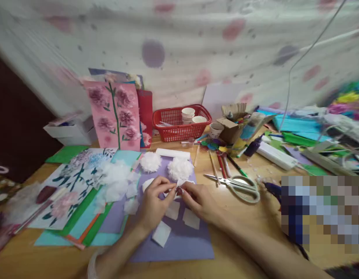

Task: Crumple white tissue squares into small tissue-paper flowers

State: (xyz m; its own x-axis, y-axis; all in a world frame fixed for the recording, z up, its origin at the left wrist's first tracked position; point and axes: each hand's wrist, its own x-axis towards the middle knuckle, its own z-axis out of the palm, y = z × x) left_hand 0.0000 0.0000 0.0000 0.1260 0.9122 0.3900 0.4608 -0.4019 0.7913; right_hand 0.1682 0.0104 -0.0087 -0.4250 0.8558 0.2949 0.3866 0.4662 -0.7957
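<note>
Purple paper sheet lies lowest centre on the wooden tabletop, its near edge partly covered by both forearms. Three white tissue squares lie on it just below the hands, one tucked against the right wrist.

Left hand and right hand meet over the middle of the sheet. Left fingers and right fingers are all pinched closed on one small tissue piece. It is mostly covered by fingertips, so its shape is hard to make out.

Lower right, a pixelated block hides whatever is there and cuts off a dark blue object beside it. One pair of scissors lies right of the hands, blades pointing left.

Left of the hands is a loose tissue heap, with too many soft pieces to count, on a fan of coloured papers with a flower picture.

Two tissue pompoms sit at the sheet's far edge, just above the hands. About four pens lie to the right of them, overlapping.

Farther back is one red basket with at least two paper cups in it; a third cup stands outside to its right. One pink flower panel stands upright at left centre, with more panels hidden behind it. The far right is blurred coloured clutter that cannot be made out. A spotted cloth fills the top.
</note>
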